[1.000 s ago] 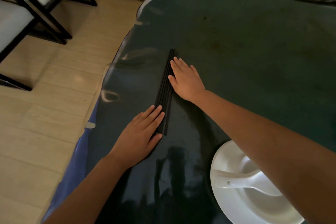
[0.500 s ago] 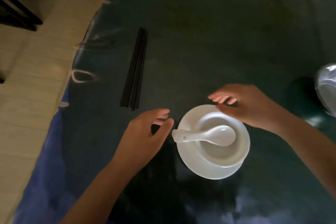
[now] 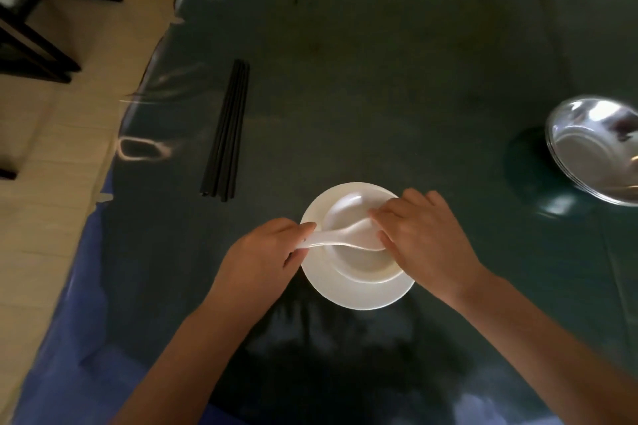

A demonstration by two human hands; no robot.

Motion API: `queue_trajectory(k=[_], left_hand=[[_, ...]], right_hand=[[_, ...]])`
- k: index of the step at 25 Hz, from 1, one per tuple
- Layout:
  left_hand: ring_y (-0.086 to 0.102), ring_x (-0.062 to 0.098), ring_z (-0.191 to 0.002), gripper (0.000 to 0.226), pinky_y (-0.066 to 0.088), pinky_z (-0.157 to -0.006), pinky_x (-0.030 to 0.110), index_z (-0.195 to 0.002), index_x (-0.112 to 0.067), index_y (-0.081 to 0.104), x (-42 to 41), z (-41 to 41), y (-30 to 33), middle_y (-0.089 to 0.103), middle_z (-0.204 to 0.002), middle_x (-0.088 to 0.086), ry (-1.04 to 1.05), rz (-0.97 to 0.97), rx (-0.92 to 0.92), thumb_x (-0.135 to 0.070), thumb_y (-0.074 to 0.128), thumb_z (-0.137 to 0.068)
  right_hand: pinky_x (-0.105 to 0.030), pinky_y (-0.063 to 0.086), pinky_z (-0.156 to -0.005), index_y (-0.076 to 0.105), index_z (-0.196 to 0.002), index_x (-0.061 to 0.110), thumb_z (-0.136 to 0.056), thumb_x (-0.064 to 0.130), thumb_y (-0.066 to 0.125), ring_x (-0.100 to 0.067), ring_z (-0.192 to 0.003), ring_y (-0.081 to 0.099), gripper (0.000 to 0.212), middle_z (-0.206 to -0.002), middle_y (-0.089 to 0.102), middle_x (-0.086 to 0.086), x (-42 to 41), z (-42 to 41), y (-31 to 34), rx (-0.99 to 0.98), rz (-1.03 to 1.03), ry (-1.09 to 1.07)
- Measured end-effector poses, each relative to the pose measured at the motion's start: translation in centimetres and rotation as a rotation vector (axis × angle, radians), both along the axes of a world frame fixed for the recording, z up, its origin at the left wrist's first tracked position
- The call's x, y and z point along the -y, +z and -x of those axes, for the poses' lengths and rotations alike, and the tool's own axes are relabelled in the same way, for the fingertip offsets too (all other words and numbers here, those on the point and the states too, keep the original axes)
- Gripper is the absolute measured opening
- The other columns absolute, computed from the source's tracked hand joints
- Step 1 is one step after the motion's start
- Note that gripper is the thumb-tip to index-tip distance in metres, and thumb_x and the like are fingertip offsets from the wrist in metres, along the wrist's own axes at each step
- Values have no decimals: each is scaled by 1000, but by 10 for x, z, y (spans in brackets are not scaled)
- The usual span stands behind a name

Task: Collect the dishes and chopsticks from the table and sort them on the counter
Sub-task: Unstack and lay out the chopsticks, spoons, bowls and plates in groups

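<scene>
Our hands have left the black chopsticks (image 3: 226, 131) bundled upper left; left hand (image 3: 266, 252) now pinches the white spoon (image 3: 345, 237), right hand (image 3: 419, 240) grips the bowl (image 3: 362, 260).

A dark green table (image 3: 397, 72) under a glossy clear cover carries everything. A bundle of black chopsticks (image 3: 226, 133) lies near its left edge. A white saucer (image 3: 359, 293) sits at the near middle, and a steel bowl (image 3: 597, 152) rests far right.
</scene>
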State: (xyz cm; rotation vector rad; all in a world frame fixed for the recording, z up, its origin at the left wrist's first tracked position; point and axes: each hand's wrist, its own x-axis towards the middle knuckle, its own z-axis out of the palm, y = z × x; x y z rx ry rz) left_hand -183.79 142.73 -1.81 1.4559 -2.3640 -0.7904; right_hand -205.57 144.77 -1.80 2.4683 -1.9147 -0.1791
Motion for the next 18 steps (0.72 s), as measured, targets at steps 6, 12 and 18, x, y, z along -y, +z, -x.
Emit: queue_trajectory(k=[6,12,18], left_hand=[[67,23,-70,28,58,-62,34,-98,-6,72,-12,-4,-3,71,-84,6,-24,196,-18,1,75,-70],[66,20,-77,29,55,-68,30,-104,-5,70,2,-3,5,70,-92,6,198,269,-133,-2,72,-76],[59,15,-74,29,51,-67,29,-112,-9,65,56,6,1,67,-89,5,428,211,-145,-10,66,-83]], right_hand=[[-31,25,-78,69,-89,29,-89,23,44,-18,-93,49,26,-91,67,6,8,0,6,289,-157,-195],[-12,48,-67,72,-83,26,-80,17,63,0,-69,64,13,-73,64,18,54,1,38,839,-200,-426],[-16,57,-58,69,-89,14,-79,-2,65,-10,-77,65,19,-82,67,2,155,-17,37,1164,-317,-569]])
